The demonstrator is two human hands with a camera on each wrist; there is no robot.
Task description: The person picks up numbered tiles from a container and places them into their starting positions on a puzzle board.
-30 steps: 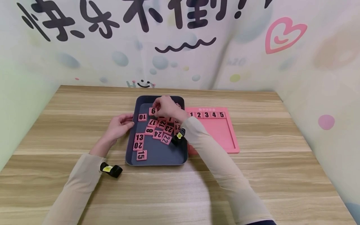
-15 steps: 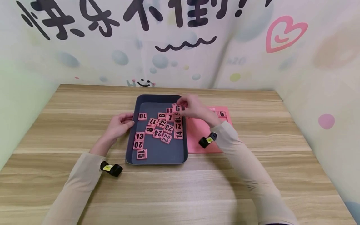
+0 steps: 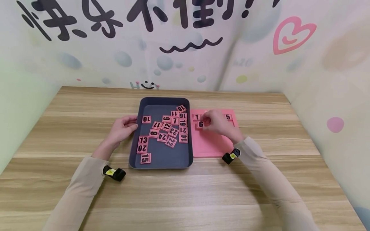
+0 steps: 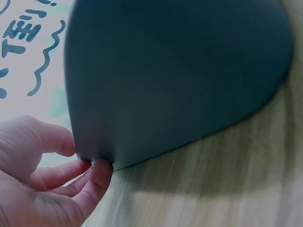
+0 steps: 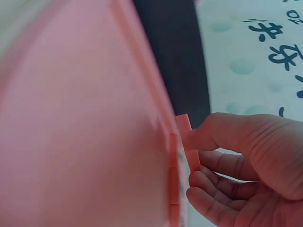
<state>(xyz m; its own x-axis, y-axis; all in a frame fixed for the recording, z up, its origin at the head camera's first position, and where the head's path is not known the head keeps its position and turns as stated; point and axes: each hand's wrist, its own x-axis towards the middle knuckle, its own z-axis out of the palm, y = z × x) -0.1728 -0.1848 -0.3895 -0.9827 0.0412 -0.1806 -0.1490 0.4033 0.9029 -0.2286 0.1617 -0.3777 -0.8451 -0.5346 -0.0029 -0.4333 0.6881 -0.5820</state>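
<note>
My right hand (image 3: pixel 217 122) pinches a pink number tile marked 6 (image 3: pixel 200 124) over the pink tray-like puzzle board (image 3: pixel 214 144), just below the tile marked 1 (image 3: pixel 196 117). Seen from the right wrist, thumb and fingers hold that tile (image 5: pixel 193 158) by its edges, tilted near the board's rim (image 5: pixel 147 71). Tile 5 (image 3: pixel 228 117) shows at the right end of the board's top row; the hand covers those between. My left hand (image 3: pixel 122 129) grips the left side of the dark tray (image 3: pixel 162 162), thumb at the rim, fingertips against the outer wall (image 4: pixel 156 94).
Several loose pink number tiles (image 3: pixel 166 126) lie in the tray at various angles, some upside down. Tray and board stand side by side on a wooden table (image 3: pixel 185 199). A printed wall (image 3: pixel 115 73) rises behind the table's far edge.
My right hand has carried the tile marked 6 from the tray's upper part rightward to the board, below tile 1. My left hand has stayed at the tray's left side.
</note>
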